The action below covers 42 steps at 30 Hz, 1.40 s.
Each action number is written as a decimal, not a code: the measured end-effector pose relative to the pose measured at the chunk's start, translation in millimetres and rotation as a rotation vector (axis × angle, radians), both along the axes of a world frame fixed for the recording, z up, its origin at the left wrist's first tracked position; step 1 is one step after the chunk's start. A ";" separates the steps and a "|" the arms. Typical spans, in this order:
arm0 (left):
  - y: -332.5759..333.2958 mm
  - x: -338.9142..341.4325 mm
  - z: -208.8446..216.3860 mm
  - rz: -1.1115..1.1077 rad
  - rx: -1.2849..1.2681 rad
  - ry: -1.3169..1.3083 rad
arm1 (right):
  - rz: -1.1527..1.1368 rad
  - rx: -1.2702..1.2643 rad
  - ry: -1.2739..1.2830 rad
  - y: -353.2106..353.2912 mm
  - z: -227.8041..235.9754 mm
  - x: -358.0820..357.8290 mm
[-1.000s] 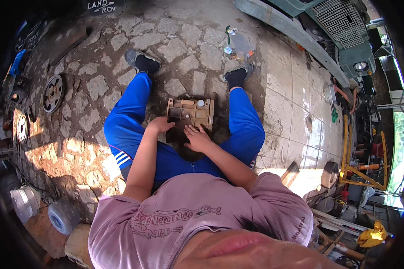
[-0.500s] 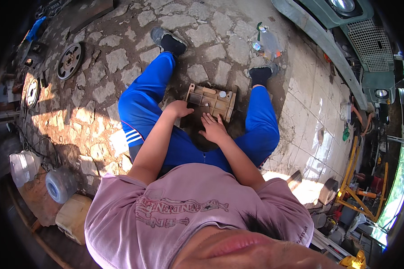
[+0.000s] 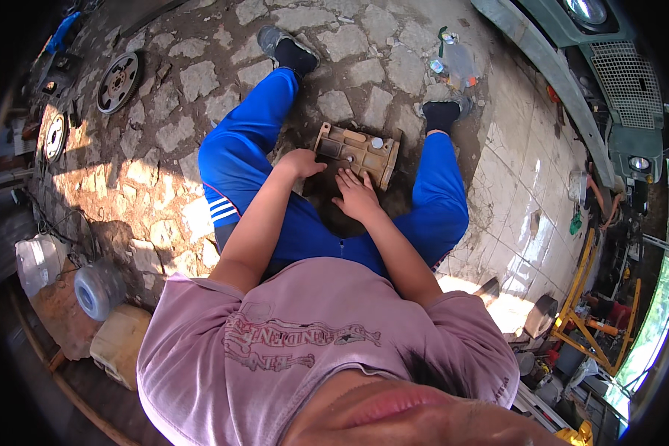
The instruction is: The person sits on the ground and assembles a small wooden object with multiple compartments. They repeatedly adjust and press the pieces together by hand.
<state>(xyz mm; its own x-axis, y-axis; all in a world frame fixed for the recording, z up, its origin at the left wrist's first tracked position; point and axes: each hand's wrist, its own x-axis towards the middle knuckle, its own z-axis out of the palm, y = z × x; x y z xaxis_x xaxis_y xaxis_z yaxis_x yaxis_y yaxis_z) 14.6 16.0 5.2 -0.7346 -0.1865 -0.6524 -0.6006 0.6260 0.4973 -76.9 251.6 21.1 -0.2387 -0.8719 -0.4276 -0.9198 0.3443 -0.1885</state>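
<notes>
A boxy, tan-brown cast metal housing (image 3: 364,154) with ribbed compartments lies on the ground between my legs. A pale round cap-like piece (image 3: 377,143) sits on its upper face. My left hand (image 3: 302,163) is closed at the housing's left near corner, thumb pointing right, its other fingers mostly hidden. Along the near edge lies my right hand (image 3: 357,197), open, its fingers stretched forward and touching the housing. Close to the right fingertips is a small light knob-like bit, too small to name.
Uneven stone paving (image 3: 198,80) surrounds my legs, with pale tiles (image 3: 516,186) at the right. A round metal wheel-like disc (image 3: 120,82) lies at the far left. Plastic litter (image 3: 457,61) is by my right foot. A vehicle front (image 3: 623,82) and a yellow frame (image 3: 576,297) stand right; jugs (image 3: 100,297) left.
The whole view has shifted slightly, so the scene appears a little higher and farther right. Both hands keep nearly the same places on the housing.
</notes>
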 end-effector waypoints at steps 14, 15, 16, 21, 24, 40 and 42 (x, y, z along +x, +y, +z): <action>-5.4 0.5 -12.7 -0.057 -0.010 -0.011 | 0.064 -0.018 -0.024 -4.8 1.9 -2.2; -10.0 0.5 -15.1 -0.038 0.025 -0.015 | 0.053 -0.012 -0.018 -4.4 0.9 3.7; -8.9 0.2 -15.6 -0.033 -0.002 0.007 | 0.042 -0.005 -0.008 -2.7 2.8 9.6; -3.0 2.2 -10.1 -0.029 -0.043 0.030 | 0.020 0.028 0.021 -3.6 3.3 15.0; -7.1 0.4 -7.4 -0.048 0.031 -0.022 | 0.076 0.019 0.071 -7.4 -8.2 13.0; -1.3 4.4 -17.7 -0.040 -0.031 0.002 | 0.031 0.035 0.009 -8.6 1.4 12.7; 2.5 -2.4 -6.8 -0.080 -0.027 -0.035 | 0.016 0.061 0.012 -4.4 2.7 9.7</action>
